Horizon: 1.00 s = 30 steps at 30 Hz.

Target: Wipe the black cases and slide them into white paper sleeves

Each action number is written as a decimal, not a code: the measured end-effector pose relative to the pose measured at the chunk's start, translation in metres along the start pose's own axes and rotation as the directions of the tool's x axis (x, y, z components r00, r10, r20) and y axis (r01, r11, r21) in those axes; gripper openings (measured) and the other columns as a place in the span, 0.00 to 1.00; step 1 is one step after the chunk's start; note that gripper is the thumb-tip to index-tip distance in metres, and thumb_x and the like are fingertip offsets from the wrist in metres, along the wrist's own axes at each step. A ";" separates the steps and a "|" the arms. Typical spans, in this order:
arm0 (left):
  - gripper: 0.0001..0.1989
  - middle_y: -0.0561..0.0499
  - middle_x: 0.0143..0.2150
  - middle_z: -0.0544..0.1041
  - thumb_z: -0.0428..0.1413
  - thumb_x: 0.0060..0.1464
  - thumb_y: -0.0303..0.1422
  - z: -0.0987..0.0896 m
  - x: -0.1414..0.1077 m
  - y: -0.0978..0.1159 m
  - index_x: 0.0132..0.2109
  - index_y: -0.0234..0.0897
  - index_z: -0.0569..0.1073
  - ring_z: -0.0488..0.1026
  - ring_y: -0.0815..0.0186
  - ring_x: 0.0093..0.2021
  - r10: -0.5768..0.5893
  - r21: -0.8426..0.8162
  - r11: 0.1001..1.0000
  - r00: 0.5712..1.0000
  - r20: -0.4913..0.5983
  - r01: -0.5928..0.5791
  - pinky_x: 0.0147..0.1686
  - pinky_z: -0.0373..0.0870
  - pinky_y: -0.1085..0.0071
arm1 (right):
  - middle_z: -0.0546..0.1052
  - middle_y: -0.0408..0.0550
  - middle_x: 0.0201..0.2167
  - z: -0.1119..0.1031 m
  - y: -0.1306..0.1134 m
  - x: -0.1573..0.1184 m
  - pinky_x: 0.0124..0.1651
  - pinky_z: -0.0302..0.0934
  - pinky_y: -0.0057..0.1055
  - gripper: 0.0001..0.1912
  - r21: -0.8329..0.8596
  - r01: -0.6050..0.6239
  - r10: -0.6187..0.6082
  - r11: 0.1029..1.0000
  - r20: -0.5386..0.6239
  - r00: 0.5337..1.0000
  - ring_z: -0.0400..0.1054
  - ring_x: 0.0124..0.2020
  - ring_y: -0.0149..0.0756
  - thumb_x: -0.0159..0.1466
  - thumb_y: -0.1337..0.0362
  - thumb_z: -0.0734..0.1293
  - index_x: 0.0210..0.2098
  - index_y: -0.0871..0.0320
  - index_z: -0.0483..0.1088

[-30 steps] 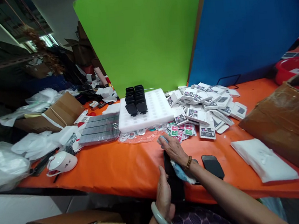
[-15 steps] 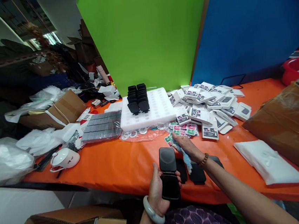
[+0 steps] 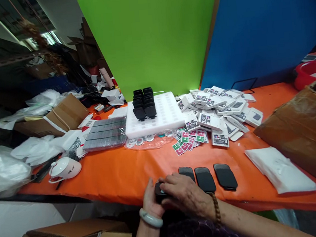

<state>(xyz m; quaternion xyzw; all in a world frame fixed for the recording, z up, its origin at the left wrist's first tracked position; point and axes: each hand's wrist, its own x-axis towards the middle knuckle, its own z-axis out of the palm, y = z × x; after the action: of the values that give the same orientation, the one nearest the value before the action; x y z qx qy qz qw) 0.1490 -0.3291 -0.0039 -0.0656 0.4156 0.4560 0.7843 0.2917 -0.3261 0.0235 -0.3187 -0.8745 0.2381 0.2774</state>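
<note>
My left hand (image 3: 152,203), with a pale bangle at the wrist, grips a black folding pad (image 3: 159,194) low over the table's front edge. My right hand (image 3: 183,194), wearing a beaded bracelet, lies across the top of the pad with bent fingers and hides most of it. Only a small pale-blue bit of the cloth (image 3: 162,191) shows beneath those fingers. Just right of my hands, three more black pads lie on the orange table: one partly covered pad (image 3: 186,172), a middle pad (image 3: 205,179) and a right-hand pad (image 3: 225,176).
Several black pads (image 3: 144,105) stand in rows on a white foam tray (image 3: 165,114). Beside it are heaped white boxes (image 3: 210,117), coloured cards (image 3: 189,140) and a wrapped grey stack (image 3: 105,134). A white cup (image 3: 65,168) sits left, a white packet (image 3: 280,170) right. Cardboard boxes flank the table.
My right hand has come from near the cards down and left onto the pad in my left hand. The pad, seen unfolded before, is now mostly covered. My left hand has shifted slightly left.
</note>
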 end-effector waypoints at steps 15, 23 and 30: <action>0.11 0.51 0.30 0.75 0.63 0.47 0.36 -0.004 0.001 -0.002 0.34 0.33 0.75 0.70 0.67 0.30 0.470 0.554 0.704 0.877 0.105 -0.444 0.29 0.65 0.75 | 0.65 0.38 0.22 -0.016 0.061 0.021 0.26 0.50 0.24 0.11 0.580 -0.603 0.482 0.547 0.371 0.794 0.57 0.22 0.28 0.55 0.58 0.68 0.31 0.59 0.66; 0.12 0.56 0.17 0.62 0.67 0.41 0.33 -0.007 0.016 -0.002 0.22 0.39 0.70 0.63 0.64 0.25 0.619 0.930 0.209 0.777 0.114 -0.303 0.28 0.52 0.72 | 0.76 0.49 0.31 -0.009 0.074 0.023 0.31 0.50 0.27 0.12 -0.105 -0.575 0.580 0.812 0.254 0.774 0.68 0.33 0.39 0.54 0.59 0.71 0.35 0.59 0.70; 0.09 0.46 0.34 0.77 0.57 0.54 0.36 0.004 0.013 0.012 0.40 0.37 0.70 0.74 0.54 0.40 0.490 0.904 -0.419 0.859 0.146 0.086 0.36 0.61 0.67 | 0.78 0.52 0.33 -0.036 0.079 0.048 0.32 0.54 0.28 0.11 -0.447 -0.404 0.570 0.798 0.343 0.747 0.72 0.38 0.43 0.57 0.57 0.69 0.35 0.57 0.74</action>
<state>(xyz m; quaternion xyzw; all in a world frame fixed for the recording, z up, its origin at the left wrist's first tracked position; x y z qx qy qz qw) 0.1453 -0.3112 -0.0074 0.6109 0.7360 0.0363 0.2895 0.3179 -0.2299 0.0190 -0.5166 -0.8258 0.2145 -0.0717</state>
